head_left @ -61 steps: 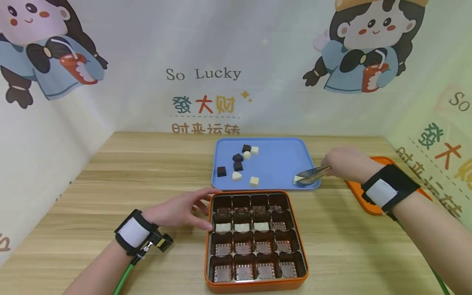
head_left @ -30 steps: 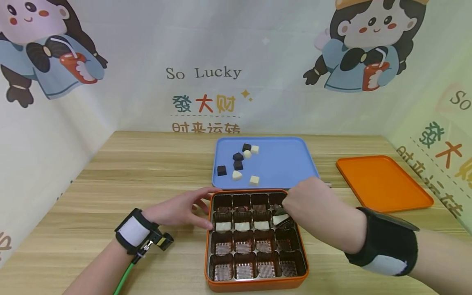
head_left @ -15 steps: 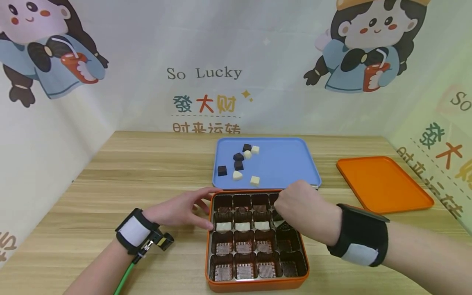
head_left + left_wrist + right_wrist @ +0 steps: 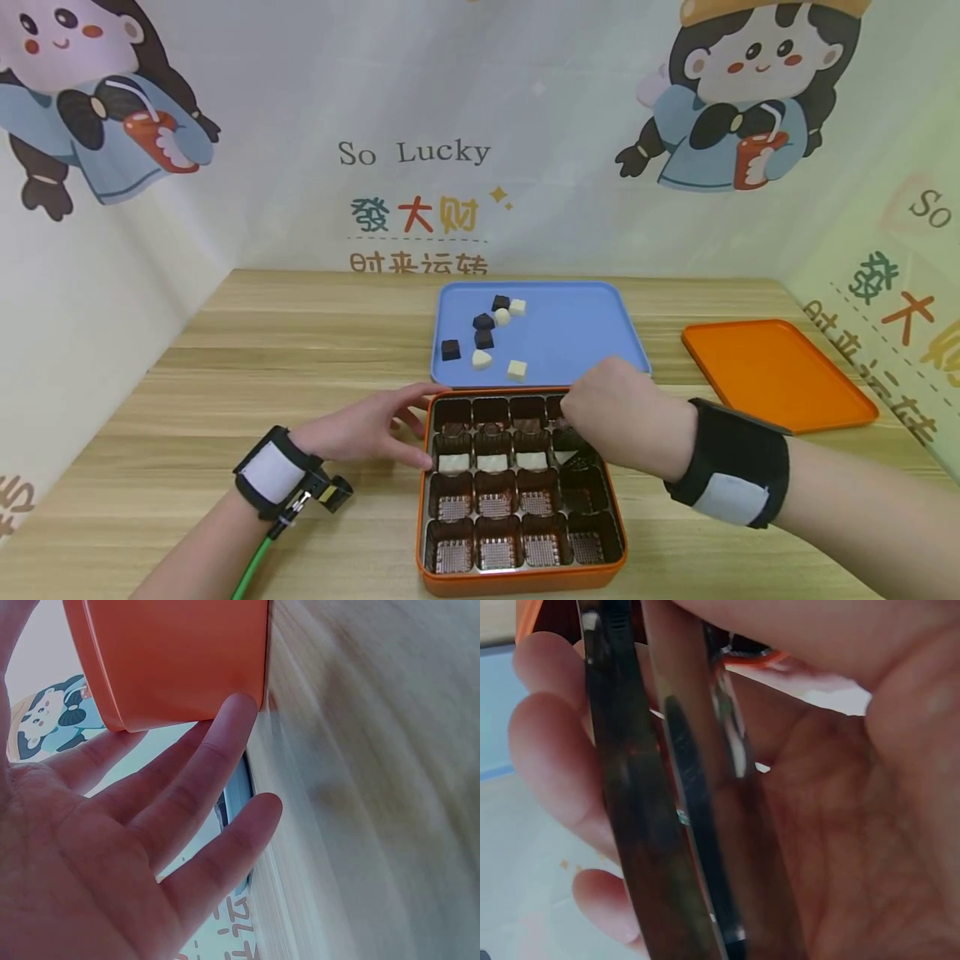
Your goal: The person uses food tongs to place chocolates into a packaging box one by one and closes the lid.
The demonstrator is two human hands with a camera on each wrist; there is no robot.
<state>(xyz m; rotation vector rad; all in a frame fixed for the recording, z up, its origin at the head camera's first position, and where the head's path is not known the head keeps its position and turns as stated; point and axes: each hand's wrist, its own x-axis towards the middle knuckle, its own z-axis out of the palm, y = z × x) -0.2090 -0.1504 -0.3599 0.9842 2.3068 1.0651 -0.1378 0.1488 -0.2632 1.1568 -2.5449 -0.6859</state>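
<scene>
My left hand (image 4: 375,427) rests at the back-left corner of an orange box (image 4: 525,581), thumb on its left side. In the left wrist view its fingers (image 4: 196,780) reach fairly straight round that corner. My right hand (image 4: 618,412) grips metal tongs (image 4: 641,795) over the box's right side. The perforated tong ends dip into the rightmost compartment of the second row, overlapping a white chocolate (image 4: 565,457) there, partly hidden. White chocolates (image 4: 492,463) fill the other compartments of that row. Dark chocolates (image 4: 528,426) lie in the back row.
Behind the box lies a blue tray (image 4: 577,325) with several dark and white chocolates on its left half. An orange tray (image 4: 780,371) stands at the right. Printed cloth (image 4: 555,225) hangs behind the wooden table (image 4: 285,333).
My right hand has brought the tongs with a white chocolate from the blue tray's front-right corner to the box's second row. It has barely moved lately. My left hand stays put.
</scene>
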